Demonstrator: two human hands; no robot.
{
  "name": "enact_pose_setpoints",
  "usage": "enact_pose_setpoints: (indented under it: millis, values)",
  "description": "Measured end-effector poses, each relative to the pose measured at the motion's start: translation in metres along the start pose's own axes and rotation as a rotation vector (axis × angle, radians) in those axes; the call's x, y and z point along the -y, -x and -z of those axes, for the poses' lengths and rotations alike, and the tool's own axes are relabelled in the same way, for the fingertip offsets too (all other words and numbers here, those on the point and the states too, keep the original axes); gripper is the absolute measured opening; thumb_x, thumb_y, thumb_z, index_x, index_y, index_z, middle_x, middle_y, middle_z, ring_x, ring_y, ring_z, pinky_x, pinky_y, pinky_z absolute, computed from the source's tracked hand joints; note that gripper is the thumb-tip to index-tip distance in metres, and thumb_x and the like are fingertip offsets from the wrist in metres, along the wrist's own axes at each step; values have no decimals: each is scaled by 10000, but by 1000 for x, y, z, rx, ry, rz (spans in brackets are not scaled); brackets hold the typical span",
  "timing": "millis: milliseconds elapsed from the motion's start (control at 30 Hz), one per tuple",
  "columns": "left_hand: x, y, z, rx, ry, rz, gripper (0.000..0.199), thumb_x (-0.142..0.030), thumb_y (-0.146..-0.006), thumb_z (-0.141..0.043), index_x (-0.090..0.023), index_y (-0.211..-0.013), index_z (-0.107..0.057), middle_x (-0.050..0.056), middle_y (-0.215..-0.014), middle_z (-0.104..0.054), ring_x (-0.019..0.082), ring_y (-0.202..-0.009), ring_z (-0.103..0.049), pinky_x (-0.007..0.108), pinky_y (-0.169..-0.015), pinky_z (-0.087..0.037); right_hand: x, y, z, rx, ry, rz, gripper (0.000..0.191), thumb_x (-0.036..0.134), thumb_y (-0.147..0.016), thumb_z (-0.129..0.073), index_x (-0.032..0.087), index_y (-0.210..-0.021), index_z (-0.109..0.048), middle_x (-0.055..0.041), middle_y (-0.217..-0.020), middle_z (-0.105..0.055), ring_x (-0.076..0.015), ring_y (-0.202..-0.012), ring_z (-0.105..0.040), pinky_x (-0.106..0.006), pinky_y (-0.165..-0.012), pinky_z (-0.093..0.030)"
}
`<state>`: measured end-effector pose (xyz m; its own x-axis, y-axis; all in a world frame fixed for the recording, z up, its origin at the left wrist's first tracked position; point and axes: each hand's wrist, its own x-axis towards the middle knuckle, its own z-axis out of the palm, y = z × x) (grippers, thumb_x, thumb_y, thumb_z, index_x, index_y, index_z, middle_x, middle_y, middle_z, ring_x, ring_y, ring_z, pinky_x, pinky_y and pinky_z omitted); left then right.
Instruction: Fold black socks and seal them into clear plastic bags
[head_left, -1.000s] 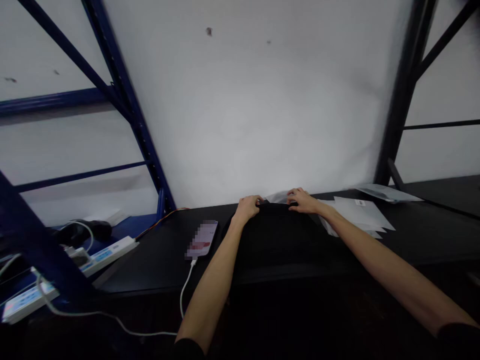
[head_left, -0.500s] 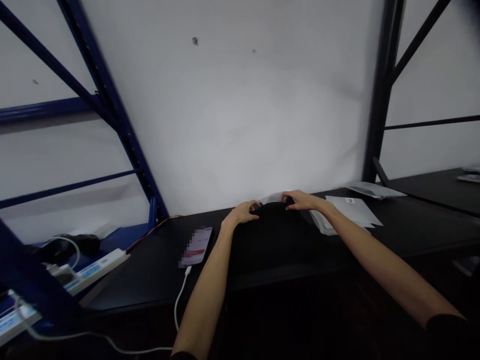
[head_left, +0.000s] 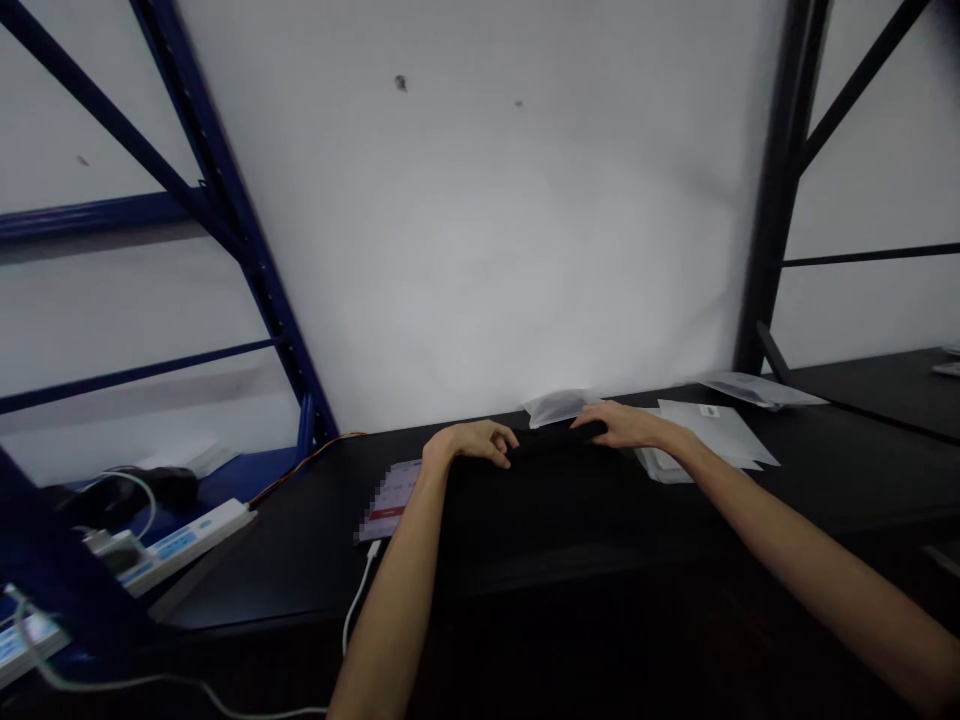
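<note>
Two hands, the left hand (head_left: 472, 443) and the right hand (head_left: 626, 425), sit apart on the far edge of a black cloth (head_left: 540, 510) on the surface (head_left: 262, 570), with their fingers curled over its bunched top, but I cannot tell if they pinch it. The cloth lies spread out below the hands, and a clear plastic bag (head_left: 556, 407) pokes up just past it, between them. A pile of white sheets (head_left: 701, 445) lies just right of the right hand, and a phone (head_left: 386, 500) with a white cable (head_left: 358, 600) lies just beside the left arm.
</note>
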<state>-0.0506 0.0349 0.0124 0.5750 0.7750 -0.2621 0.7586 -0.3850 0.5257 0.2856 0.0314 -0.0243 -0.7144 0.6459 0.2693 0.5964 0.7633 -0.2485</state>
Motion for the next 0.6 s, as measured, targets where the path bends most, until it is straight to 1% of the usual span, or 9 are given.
enact_pose_setpoints:
  millis: [67,167,267,300,367,400,433,500,600]
  values:
    - [-8,3,-3,101,-31,64,535,-447,-635,-836,-256,-1117,-703,-12,-947,-696,165,-828,-612,261,-714,-411,9,7,-1,93,-48,-68,428,481,-892,-687,277,-1267,-720,-77,-1052,-717,-252,-916,-656,-386,-819,-514]
    - [-20,6,-4,132,-85,91,519,-505,-675,-809,-261,-1118,-694,-6,-974,-704,183,-889,-616,266,-734,-412,19,13,1,158,-122,-181,578,657,-883,-630,255,-1290,-712,-81,-955,-711,-236,-810,-640,-360,-710,-490]
    - [-29,12,-5,131,-97,86,524,-522,-726,-766,-258,-1168,-666,6,-1033,-699,189,-926,-621,277,-771,-429,28,17,10,117,-169,-194,554,675,-899,-592,273,-1255,-729,-92,-1043,-708,-255,-906,-633,-382,-787,-487]
    - [-33,17,-6,101,-99,81,533,-525,-743,-750,-256,-1192,-649,12,-1051,-694,191,-934,-622,282,-782,-436,32,19,14,94,-181,-176,533,668,-907,-586,282,-1243,-733,-93,-1093,-700,-265,-963,-624,-395,-834,-483]
    - [-41,33,-11,-20,-123,50,546,-528,-770,-728,-250,-1226,-614,27,-1082,-676,194,-948,-620,291,-797,-446,41,27,22,54,-209,-121,495,651,-904,-601,289,-1212,-740,-85,-1151,-685,-274,-1052,-598,-408,-910,-465]
    - [-46,45,-15,-112,-154,17,538,-523,-774,-728,-241,-1215,-605,37,-1096,-661,196,-961,-612,293,-805,-447,47,32,25,47,-226,-92,476,642,-893,-624,290,-1191,-743,-77,-1155,-682,-274,-1077,-588,-407,-933,-458]
    - [-50,58,-20,-163,-182,-31,513,-527,-780,-729,-238,-1185,-607,42,-1116,-647,197,-981,-604,294,-819,-447,53,39,28,50,-241,-63,455,632,-875,-654,289,-1160,-749,-68,-1147,-682,-271,-1089,-582,-405,-950,-453]
    - [-56,87,-31,-179,-204,-118,446,-535,-793,-726,-252,-1121,-621,32,-1125,-623,196,-1016,-585,291,-851,-447,64,54,30,87,-260,-17,404,609,-852,-696,296,-1099,-756,-51,-1136,-681,-268,-1110,-574,-409,-987,-443]
    - [-52,123,-46,-153,-243,-133,378,-507,-775,-756,-276,-1052,-643,13,-1113,-595,195,-986,-572,294,-846,-455,74,79,25,144,-254,-19,363,586,-844,-710,326,-1095,-742,-40,-1167,-667,-273,-1138,-572,-422,-1008,-452]
